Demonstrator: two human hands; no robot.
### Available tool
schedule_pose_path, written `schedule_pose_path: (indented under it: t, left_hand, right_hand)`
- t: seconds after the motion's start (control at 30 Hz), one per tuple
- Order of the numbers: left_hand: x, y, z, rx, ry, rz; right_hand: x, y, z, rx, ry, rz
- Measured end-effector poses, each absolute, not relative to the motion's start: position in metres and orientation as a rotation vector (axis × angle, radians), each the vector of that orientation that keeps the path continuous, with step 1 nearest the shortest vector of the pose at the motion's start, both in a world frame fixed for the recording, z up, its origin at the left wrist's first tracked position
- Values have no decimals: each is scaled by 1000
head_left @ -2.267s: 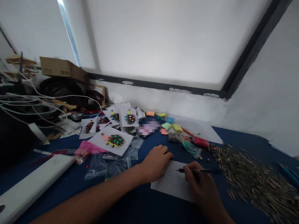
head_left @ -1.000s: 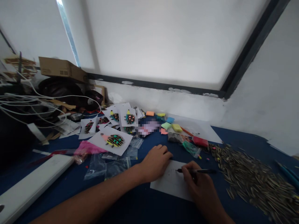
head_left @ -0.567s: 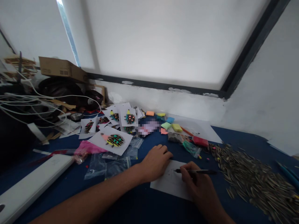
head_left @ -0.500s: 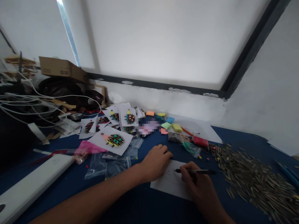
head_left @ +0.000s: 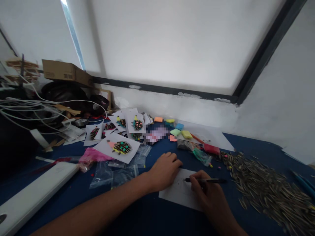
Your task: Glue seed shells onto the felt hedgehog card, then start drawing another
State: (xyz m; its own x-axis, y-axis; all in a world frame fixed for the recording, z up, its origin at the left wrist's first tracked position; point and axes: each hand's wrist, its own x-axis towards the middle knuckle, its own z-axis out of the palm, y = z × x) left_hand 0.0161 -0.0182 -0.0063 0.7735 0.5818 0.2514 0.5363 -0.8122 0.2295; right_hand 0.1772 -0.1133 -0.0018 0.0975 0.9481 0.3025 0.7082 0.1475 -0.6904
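A small white sheet of paper [head_left: 174, 193] lies on the blue table, with a few faint dark marks and lines on it. My left hand [head_left: 166, 172] rests palm down over the sheet's left upper edge; its fingers are loosely bent, holding nothing visible. In my right hand [head_left: 206, 190] a black pen [head_left: 213, 180] is gripped, its tip touching or just above the marks. The lower right part of the sheet is hidden by the right hand.
Finished-looking hedgehog cards [head_left: 121, 147] lie at the left back, near plastic bags [head_left: 123, 175] and a long white box [head_left: 36, 200]. Coloured clay packets [head_left: 186, 134] sit at the back. Striped seeds [head_left: 268, 186] are heaped at right. A cardboard box [head_left: 59, 70] and cables [head_left: 29, 105] stand far left.
The pen has shifted very slightly over the paper, and the marks by its tip look a little longer. My left hand keeps its place.
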Motion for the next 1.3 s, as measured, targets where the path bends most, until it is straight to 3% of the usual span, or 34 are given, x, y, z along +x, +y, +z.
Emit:
schedule_pose_path:
  t: [1.3]
  left_hand:
    - [16, -18, -6, 2821, 888, 494]
  right_hand:
    - [179, -111, -5, -1670, -1643, 346]
